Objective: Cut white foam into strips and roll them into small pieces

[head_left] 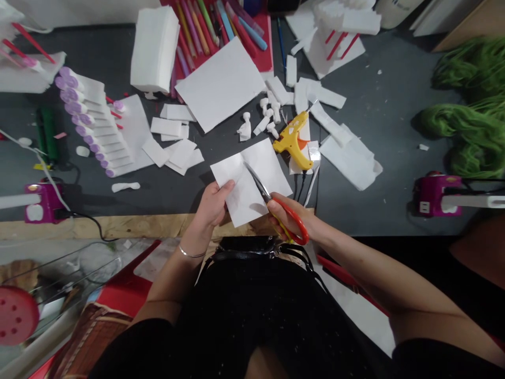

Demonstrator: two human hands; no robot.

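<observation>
My left hand (215, 201) pinches the left edge of a white sheet (252, 197), thumb on top, above the table's front edge. Red-and-yellow-handled scissors (294, 221) are in my right hand (286, 210), fingers wrapped round the handles. Their metal blades lie across the sheet, tips near its upper edge, where a cut seems to run. Just beyond the sheet is a yellow glue gun (294, 139). Small white rolled pieces (245, 126) sit behind it, and a larger blank white sheet (221, 84) lies farther back.
Cut white strips (169, 128) lie to the left, beside a stepped white piece with purple-ended rolls (89, 123). A white block (154, 50) and coloured pens (201, 26) stand at the back. Green yarn (465, 116) is at right. Purple clamp-like bases (437, 195) flank the table.
</observation>
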